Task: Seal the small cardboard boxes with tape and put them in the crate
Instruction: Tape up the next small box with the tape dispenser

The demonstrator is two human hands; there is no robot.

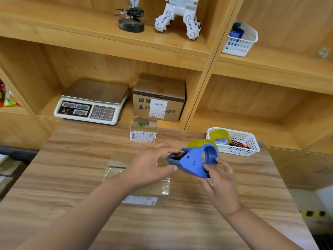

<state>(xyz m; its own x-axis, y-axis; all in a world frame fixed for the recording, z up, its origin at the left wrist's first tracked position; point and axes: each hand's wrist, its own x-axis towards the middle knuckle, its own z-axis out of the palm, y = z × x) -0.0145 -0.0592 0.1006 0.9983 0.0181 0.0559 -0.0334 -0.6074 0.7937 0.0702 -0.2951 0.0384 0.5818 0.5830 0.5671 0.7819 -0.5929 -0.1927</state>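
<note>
A blue tape dispenser with a yellowish tape roll is held above the wooden table. My right hand grips its rear and underside. My left hand pinches the dispenser's front end at the blade. Under my left forearm lies a small cardboard box, closed, with shiny clear tape on top and a white label on its front side. A second small box stands at the table's far edge, its top open with something green inside. No crate is in view.
A white basket with a spare tape roll and orange-handled tools sits at the table's right rear. On the shelf behind are a weighing scale and a larger labelled carton. Robot models and another white basket sit higher up.
</note>
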